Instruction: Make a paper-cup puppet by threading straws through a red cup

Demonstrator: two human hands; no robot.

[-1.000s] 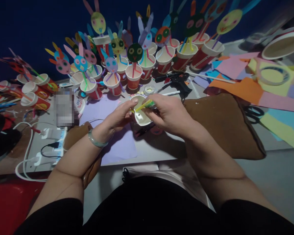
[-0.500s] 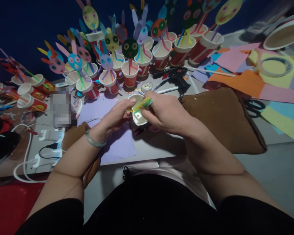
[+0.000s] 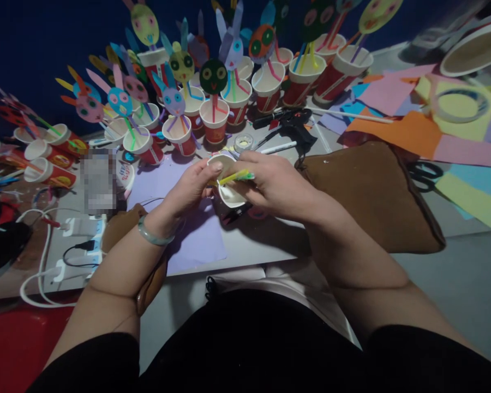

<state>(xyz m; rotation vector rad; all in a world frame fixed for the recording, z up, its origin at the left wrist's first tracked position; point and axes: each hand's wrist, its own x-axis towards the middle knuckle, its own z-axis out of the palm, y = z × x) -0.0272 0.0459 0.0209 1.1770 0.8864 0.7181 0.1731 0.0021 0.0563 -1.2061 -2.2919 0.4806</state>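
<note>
A white-lined paper cup [image 3: 228, 197] is tilted with its mouth toward me, and its rim looks squeezed out of round. My left hand [image 3: 188, 188] grips its left side, thumb over the rim. My right hand [image 3: 276, 185] is closed around the right side of the cup; its fingertips are partly hidden. Across the mouth lie yellow and green straws [image 3: 234, 178], their right ends close to my right fingers. Below the cup a dark object [image 3: 234, 214] is partly covered. Purple paper [image 3: 198, 240] spreads under my left forearm.
Several red cups with paper animal faces on straws, one a dark green face [image 3: 214, 77], stand along the back. A tape roll [image 3: 243, 143], glue gun [image 3: 297, 134], brown pad [image 3: 355, 202], scissors [image 3: 424, 176] and coloured paper [image 3: 405, 131] lie around. A power strip [image 3: 96, 245] sits left.
My right fingers have shifted from pinching at the straws inside the cup to its right side. The cup has turned slightly, and the view has shifted a little.
</note>
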